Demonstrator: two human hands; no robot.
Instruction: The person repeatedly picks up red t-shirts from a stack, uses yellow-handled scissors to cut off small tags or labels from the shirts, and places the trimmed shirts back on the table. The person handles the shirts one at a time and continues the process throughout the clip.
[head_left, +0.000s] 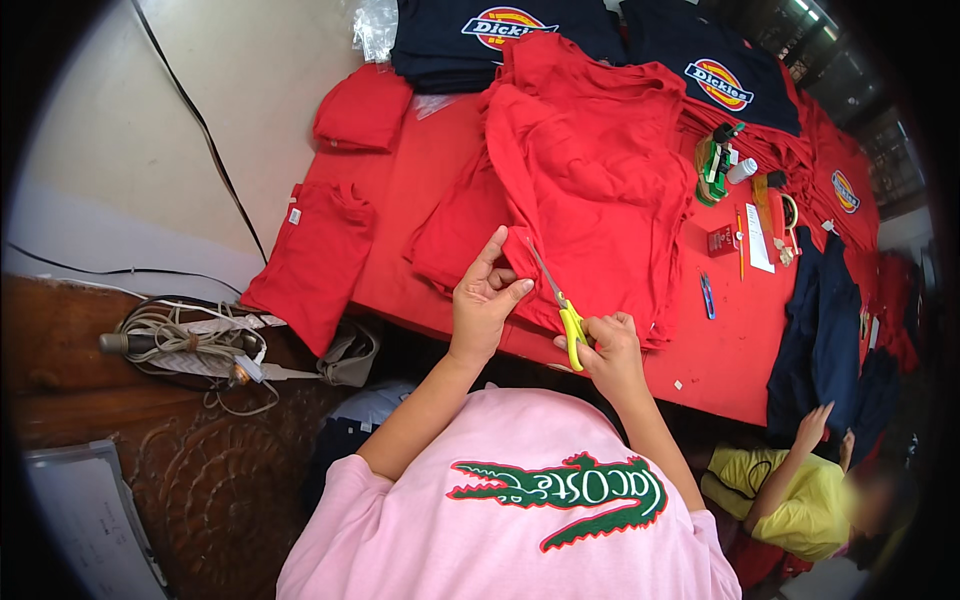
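Left hand (484,308) pinches red shirt (590,180), right hand (613,358) grips scissors (573,333); blue snips (708,296) lie rightward, navy shirts (440,50) beyond

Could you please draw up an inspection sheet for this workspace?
Surface: red table, navy clothes stacked at its far side.
Job's things: red cloth; yellow-handled scissors, blades at the cloth.
Clutter: green tape dispenser, pencil, small blue tool.
Hands: left hand pinches the cloth; right hand grips the scissors.
Cables: cord bundle left of the table.
Surroundings: person in a yellow top, lower right.
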